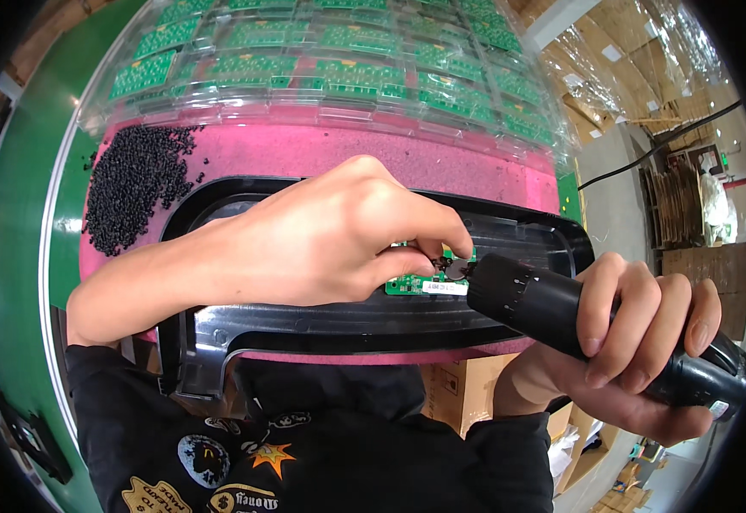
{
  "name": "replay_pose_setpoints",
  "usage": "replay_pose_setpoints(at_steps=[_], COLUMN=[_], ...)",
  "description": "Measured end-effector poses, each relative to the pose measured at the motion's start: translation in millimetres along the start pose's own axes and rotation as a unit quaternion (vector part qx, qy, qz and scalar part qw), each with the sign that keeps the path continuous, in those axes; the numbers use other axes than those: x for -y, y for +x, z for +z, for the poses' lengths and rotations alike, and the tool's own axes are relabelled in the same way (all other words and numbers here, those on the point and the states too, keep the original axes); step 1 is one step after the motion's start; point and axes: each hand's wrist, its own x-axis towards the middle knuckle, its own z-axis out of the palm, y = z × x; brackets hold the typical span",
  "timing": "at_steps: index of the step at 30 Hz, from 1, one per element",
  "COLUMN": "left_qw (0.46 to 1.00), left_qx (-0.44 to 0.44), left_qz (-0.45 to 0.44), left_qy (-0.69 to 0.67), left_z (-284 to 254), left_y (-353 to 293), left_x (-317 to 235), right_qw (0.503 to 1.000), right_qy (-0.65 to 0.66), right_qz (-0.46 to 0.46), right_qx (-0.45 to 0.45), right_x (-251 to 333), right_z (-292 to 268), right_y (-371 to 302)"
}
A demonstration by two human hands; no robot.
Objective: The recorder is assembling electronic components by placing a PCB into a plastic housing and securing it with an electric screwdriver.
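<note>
My right hand [638,342] is wrapped round a black electric screwdriver [527,299], which lies nearly level and points left. Its tip meets the fingertips of my left hand [339,227]. Thumb and forefinger there are closed in a pinch on small dark pieces that look like black screws [439,263]. Just beneath them a green circuit board [401,285] with a white label sits inside a long black plastic housing [321,344]. My left hand and forearm cover part of the housing and the board's far left portion.
A heap of small black screws [133,184] spreads over the pink mat [304,154] at the left, with a few strays beside it. Stacked clear plastic trays [364,111] of green boards stand behind the housing. Cardboard boxes [467,385] and a black cable [646,154] are at the right.
</note>
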Motion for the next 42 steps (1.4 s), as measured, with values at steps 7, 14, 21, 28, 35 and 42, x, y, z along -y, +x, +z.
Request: replay_pose_setpoints(at_steps=[7,14,21,28,35,42], left_qw=[0.982,0.978,0.982,0.985,0.974,0.981], left_qx=[0.051,0.055,0.045,-0.026,-0.084,-0.035], left_qz=[-0.138,-0.160,-0.125,-0.015,0.059,-0.022], left_qy=[0.123,0.119,0.134,0.168,0.202,0.190], left_z=[-4,-6,-6,-2,-3,-3], left_y=[-7,-13,-14,-26,-31,-18], left_x=[1,-3,-2,8,5,8], right_qw=[0.991,0.979,0.972,0.958,0.951,0.985], right_qy=[-0.038,-0.080,-0.104,-0.088,-0.070,-0.041], right_qz=[0.103,0.179,0.207,0.267,0.289,0.165], right_qx=[0.079,0.059,0.040,0.060,0.086,0.037], right_x=[-16,-39,-45,-56,-61,-41], right_z=[-15,-21,-19,-20,-20,-17], right_y=[8,5,3,11,11,7])
